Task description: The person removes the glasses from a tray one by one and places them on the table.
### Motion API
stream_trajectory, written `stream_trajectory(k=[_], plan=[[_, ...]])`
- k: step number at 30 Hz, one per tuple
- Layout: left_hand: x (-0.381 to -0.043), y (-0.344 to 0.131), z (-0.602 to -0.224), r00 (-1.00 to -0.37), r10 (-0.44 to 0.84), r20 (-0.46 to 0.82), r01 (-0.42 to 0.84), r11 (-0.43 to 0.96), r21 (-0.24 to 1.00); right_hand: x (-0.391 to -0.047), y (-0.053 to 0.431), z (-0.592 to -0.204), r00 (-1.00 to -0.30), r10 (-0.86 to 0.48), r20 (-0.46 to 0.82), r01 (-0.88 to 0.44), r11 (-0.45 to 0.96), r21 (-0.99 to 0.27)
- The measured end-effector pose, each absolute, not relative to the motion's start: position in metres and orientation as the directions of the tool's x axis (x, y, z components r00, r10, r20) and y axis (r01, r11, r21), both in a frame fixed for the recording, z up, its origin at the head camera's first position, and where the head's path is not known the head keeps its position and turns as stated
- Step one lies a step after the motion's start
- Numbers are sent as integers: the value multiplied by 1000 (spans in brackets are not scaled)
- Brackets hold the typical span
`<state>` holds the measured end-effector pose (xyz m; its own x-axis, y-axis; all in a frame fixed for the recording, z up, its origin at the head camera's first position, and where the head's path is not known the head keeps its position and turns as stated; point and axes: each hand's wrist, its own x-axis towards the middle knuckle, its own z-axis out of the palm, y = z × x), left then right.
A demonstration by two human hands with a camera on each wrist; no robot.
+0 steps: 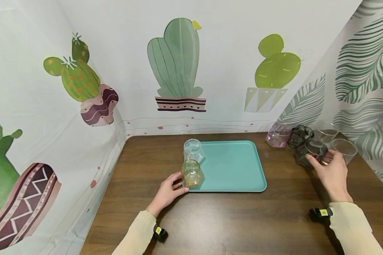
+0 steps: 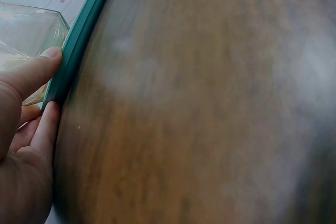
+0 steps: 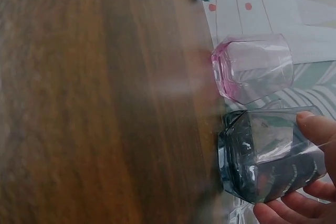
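My left hand (image 1: pixel 168 193) is at the front left corner of a teal tray (image 1: pixel 233 166), thumb by the front rim and fingers along the left side, holding the corner. Right beside those fingers, an amber glass (image 1: pixel 191 173) stands on the tray with a clear faceted glass (image 1: pixel 193 152) behind it. At the table's right, my right hand (image 1: pixel 333 173) grips a dark grey glass (image 3: pixel 262 156), thumb on one side and fingers on the other. Whether its base touches the table I cannot tell.
Around the right hand stand a pink glass (image 1: pixel 278 136), another dark glass (image 1: pixel 300 136), a clear glass (image 1: pixel 326 131) at the back and a second clear one (image 1: pixel 345 148) next to the fingers. A printed cloth wall (image 1: pixel 223 88) rises behind the wooden table (image 1: pixel 229 223).
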<state>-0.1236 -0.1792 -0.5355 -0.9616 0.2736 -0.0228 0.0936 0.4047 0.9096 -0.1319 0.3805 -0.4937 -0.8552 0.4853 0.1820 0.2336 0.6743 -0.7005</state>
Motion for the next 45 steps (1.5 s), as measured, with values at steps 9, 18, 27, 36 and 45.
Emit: stream_trajectory(k=[9,18,27,36,45], plan=[[-124,-178,-536,-961,276,-14,98,390,916,-126,381,-497,-854,488,182,226,661,-715],[-124,-179,-535,-962,273,-20,91,388,917,-113,366,-493,-804,547,233,200,617,-761],[-121,-177,-534,-967,256,-12,85,363,928,-108,346,-483,-778,540,322,128,637,-760],[-123,-178,-533,-965,263,-14,89,375,923,-107,322,-473,-784,495,375,30,634,-773],[-125,-179,-535,-962,273,-9,101,385,917,-115,291,-467,-833,393,389,-42,656,-754]])
